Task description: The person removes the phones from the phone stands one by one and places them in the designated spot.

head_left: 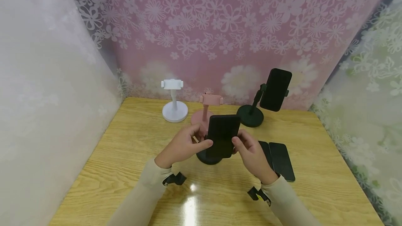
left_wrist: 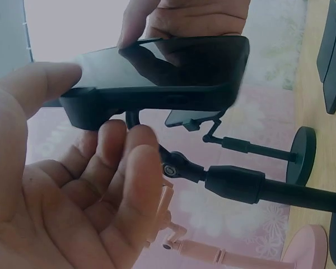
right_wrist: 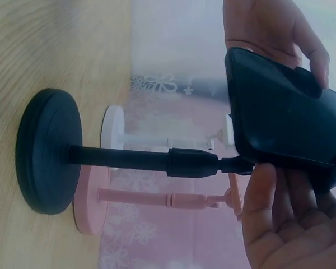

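Note:
A black smartphone [head_left: 223,135] sits tilted in the holder of a black phone stand, whose round base [right_wrist: 47,151] rests on the table and whose post [left_wrist: 235,184] shows in the left wrist view. My left hand [head_left: 183,145] pinches the phone's left side, thumb at the screen edge by the holder's clamp [left_wrist: 81,109], fingers curled beneath. On the opposite side my right hand [head_left: 252,152] grips the phone's edge, its thumb in front and its fingers behind. The phone hides most of the stand's post in the head view.
Behind stand a white phone stand [head_left: 174,111] and a pink phone stand [head_left: 211,99], neither bearing a phone. A dark green stand [head_left: 250,116] at right holds another phone [head_left: 276,90]. Two dark phones lie beside my right hand, one [head_left: 282,161] farther right. A floral curtain [head_left: 201,37] hangs behind.

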`<state>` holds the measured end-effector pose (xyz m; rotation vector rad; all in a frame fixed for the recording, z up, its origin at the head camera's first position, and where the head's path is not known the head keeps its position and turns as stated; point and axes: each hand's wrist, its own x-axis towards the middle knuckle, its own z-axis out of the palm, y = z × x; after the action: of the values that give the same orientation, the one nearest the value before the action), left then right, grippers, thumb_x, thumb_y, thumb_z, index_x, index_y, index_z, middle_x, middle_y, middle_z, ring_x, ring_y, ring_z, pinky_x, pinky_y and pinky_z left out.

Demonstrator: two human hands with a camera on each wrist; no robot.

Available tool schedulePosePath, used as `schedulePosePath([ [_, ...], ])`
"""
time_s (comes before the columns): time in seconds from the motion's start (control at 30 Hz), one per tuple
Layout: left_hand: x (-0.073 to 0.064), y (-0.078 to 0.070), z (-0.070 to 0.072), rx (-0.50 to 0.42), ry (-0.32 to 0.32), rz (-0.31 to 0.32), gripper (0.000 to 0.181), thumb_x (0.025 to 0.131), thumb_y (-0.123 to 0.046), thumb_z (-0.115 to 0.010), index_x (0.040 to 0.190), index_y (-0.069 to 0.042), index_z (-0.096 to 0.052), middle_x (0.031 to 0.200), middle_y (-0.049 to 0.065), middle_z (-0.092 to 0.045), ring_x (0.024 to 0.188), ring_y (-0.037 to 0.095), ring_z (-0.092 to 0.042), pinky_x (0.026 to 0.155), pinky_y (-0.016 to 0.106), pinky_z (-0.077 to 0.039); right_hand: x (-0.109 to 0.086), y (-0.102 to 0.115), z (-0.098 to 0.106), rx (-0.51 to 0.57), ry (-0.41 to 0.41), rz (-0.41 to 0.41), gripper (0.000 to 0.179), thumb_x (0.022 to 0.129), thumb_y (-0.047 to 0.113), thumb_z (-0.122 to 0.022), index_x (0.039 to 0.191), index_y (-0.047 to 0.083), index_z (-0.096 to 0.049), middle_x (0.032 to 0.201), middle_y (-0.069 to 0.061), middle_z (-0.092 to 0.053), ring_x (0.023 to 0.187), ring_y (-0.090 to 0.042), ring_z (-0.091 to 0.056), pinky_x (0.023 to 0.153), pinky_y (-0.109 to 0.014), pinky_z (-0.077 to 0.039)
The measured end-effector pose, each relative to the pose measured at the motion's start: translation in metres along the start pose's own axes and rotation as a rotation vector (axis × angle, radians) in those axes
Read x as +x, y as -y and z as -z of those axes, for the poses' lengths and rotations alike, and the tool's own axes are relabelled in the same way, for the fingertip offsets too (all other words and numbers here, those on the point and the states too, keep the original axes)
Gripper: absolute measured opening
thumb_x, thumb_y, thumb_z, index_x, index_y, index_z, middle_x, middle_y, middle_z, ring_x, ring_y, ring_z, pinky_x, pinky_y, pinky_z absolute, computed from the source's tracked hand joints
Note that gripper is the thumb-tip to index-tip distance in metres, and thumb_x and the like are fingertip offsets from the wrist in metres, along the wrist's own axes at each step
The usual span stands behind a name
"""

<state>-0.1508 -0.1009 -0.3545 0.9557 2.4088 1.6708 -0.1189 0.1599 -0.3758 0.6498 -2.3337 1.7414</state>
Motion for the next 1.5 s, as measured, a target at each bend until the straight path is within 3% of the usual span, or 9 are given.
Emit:
schedulePosePath([
  [0.13, -0.002, 0.002, -0.001, -0.010, 0.014, 0.015, 0.022, 0.098, -0.029, -0.075, 0.104, -0.015, -0.059, 0.095, 0.002, -0.060, 0.081, 0.020, -0.057, 0.066, 0.033, -0.048, -0.003, -0.002, 0.000, -0.023, 0.010, 0.020, 0.018, 0.110, 0.009, -0.049, 0.122, 0.003, -0.061, 0.099, -0.008, -0.062, 0.085, -0.017, -0.063, 0.075, -0.030, -0.057],
  [0.53, -0.002, 0.006, -0.003, -0.046, 0.015, 0.003, 0.023, 0.098, -0.028, -0.075, 0.099, -0.013, -0.057, 0.092, 0.004, -0.057, 0.077, 0.022, -0.056, 0.066, 0.037, -0.046, -0.006, 0.000, 0.002, -0.044, 0.033, 0.021, 0.019, 0.110, 0.009, -0.049, 0.125, 0.003, -0.060, 0.103, -0.009, -0.063, 0.088, -0.017, -0.064, 0.076, -0.032, -0.059],
  [0.7, -0.001, 0.007, -0.005, -0.071, -0.010, 0.032, 0.025, 0.100, -0.032, -0.071, 0.100, -0.012, -0.058, 0.091, 0.006, -0.057, 0.075, 0.023, -0.056, 0.066, 0.034, -0.050, -0.003, 0.006, 0.001, -0.075, 0.003, -0.037, 0.019, 0.111, 0.015, -0.051, 0.120, 0.004, -0.063, 0.099, -0.010, -0.064, 0.085, -0.018, -0.066, 0.075, -0.032, -0.060],
  [0.9, -0.001, 0.006, -0.005, -0.156, -0.034, 0.074, 0.029, 0.101, -0.033, -0.071, 0.106, -0.009, -0.057, 0.096, 0.010, -0.059, 0.080, 0.034, -0.061, 0.069, 0.039, -0.059, 0.002, 0.013, -0.001, -0.077, -0.031, -0.112, 0.021, 0.110, 0.020, -0.054, 0.115, 0.002, -0.064, 0.095, -0.012, -0.061, 0.082, -0.022, -0.065, 0.076, -0.032, -0.060],
  [1.2, 0.005, 0.011, -0.007, -0.182, -0.093, 0.053, 0.025, 0.102, -0.033, -0.068, 0.107, -0.011, -0.057, 0.099, 0.013, -0.059, 0.081, 0.028, -0.062, 0.070, 0.044, -0.060, 0.010, 0.010, -0.001, -0.097, -0.042, -0.131, 0.025, 0.110, 0.025, -0.054, 0.120, 0.004, -0.065, 0.101, -0.011, -0.066, 0.092, -0.018, -0.069, 0.086, -0.037, -0.060],
  [1.37, 0.007, 0.011, -0.010, -0.201, -0.106, 0.056, 0.027, 0.102, -0.032, -0.069, 0.104, -0.009, -0.056, 0.095, 0.011, -0.058, 0.080, 0.027, -0.063, 0.070, 0.052, -0.060, 0.012, 0.008, 0.001, -0.143, -0.085, -0.059, 0.032, 0.109, 0.019, -0.057, 0.136, 0.004, -0.053, 0.120, -0.011, -0.061, 0.106, -0.019, -0.062, 0.089, -0.029, -0.056],
  [1.5, 0.009, 0.010, -0.011, -0.183, -0.110, 0.061, 0.030, 0.102, -0.036, -0.069, 0.103, -0.009, -0.056, 0.092, 0.009, -0.057, 0.079, 0.026, -0.063, 0.069, 0.052, -0.060, 0.014, 0.015, 0.004, -0.298, -0.217, 0.130, 0.054, 0.101, 0.007, -0.065, 0.150, 0.008, -0.042, 0.141, -0.011, -0.050, 0.120, -0.023, -0.054, 0.092, -0.020, -0.052],
])
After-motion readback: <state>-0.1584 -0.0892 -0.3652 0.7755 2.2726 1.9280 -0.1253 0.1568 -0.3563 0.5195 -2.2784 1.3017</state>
